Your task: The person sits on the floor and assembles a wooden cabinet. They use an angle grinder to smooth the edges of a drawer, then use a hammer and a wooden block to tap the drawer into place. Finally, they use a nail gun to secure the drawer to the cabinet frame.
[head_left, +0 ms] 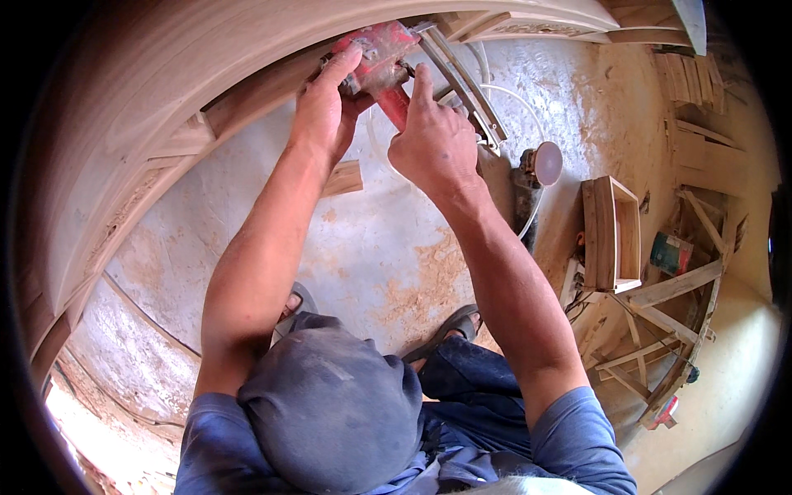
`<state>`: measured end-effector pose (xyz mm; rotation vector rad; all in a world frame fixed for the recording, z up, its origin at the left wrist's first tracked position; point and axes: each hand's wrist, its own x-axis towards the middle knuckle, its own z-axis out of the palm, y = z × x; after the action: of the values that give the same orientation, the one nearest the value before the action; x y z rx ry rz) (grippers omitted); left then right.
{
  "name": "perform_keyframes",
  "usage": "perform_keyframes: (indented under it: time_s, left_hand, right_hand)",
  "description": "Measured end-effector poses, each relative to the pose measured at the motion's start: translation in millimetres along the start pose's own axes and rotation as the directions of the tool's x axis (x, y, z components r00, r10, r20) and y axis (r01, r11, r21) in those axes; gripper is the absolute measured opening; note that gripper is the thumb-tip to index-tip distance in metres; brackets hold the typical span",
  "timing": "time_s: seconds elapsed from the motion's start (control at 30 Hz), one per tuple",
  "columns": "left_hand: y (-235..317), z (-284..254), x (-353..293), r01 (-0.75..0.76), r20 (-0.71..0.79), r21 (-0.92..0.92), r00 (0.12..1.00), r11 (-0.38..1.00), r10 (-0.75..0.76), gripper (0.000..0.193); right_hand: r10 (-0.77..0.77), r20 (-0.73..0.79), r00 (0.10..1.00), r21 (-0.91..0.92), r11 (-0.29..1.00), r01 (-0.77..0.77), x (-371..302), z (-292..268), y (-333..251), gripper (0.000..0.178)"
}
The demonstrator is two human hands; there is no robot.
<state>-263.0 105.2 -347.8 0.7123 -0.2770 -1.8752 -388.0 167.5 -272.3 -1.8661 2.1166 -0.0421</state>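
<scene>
A dusty red nail gun (379, 54) with a long metal magazine (466, 87) is held up against the underside of a large curved wooden piece (206, 74). My left hand (322, 115) is closed round the tool's body, thumb on top. My right hand (439, 140) is closed at its red handle, the index finger stretched up beside the trigger area. Part of the grip and the tool's nose are hidden by my fingers and the wood. A thin white hose (520, 99) runs behind the magazine.
A small wood block (342, 178) lies on the dusty floor (247, 214). To the right are a disc sander (544, 163), an open wooden box (610, 235), a green and red box (670, 253) and a wooden frame (676, 285). Planks (689, 78) stand farther back. A cable (148, 312) crosses the left floor.
</scene>
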Motion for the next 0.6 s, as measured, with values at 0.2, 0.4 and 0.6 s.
perform_keyframes:
  time_s: [0.2,0.4,0.6]
  left_hand:
    - [0.2,7.3,0.7,-0.023,0.02,-0.01,1.0,1.0,0.023,0.036]
    - [1.0,7.0,2.6,-0.007,0.026,0.005,1.0,1.0,0.007,0.037]
    - [-2.7,-1.1,3.1,0.008,0.017,0.007,1.0,1.0,-0.008,0.041]
  right_hand:
    - [0.01,-0.01,1.0,-0.044,0.999,-0.01,4.6,0.3,3.3,0.087]
    - [0.048,0.021,0.999,-0.058,0.997,-0.047,7.5,-1.2,0.8,0.086]
    - [-0.033,-0.033,0.999,-0.069,0.997,0.031,4.5,5.6,6.0,0.084]
